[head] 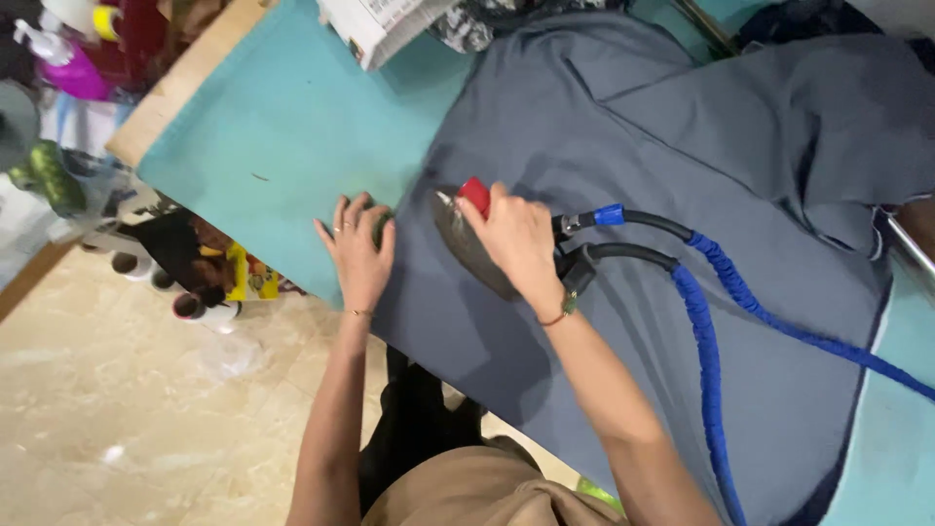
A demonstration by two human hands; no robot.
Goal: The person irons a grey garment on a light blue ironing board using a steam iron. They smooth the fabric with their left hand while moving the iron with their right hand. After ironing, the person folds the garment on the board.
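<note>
Dark steam iron point(466, 239) with red button, flat on spread grey garment point(623, 146), blue-sleeved hoses point(706, 321) trailing.

Ironing workshop — padded teal table point(263, 127), steam iron point(467, 239) w/ hoses point(706, 331).

At the far edge of your bench point(273, 107), a white printed package point(385, 24) sat near the top of the view, boxy, its face covered in small dark print and cut off by the frame. Off the bench's left corner, a magenta spray bottle point(68, 68) with a white trigger head stood among clutter, and just beside it a roll of yellow tape point(105, 19) showed at the frame's edge. Below the bench's near edge, on the floor side, a yellow packet point(251, 276) with red and dark markings stood upright beside some dark bottles with white caps point(205, 310).
</note>
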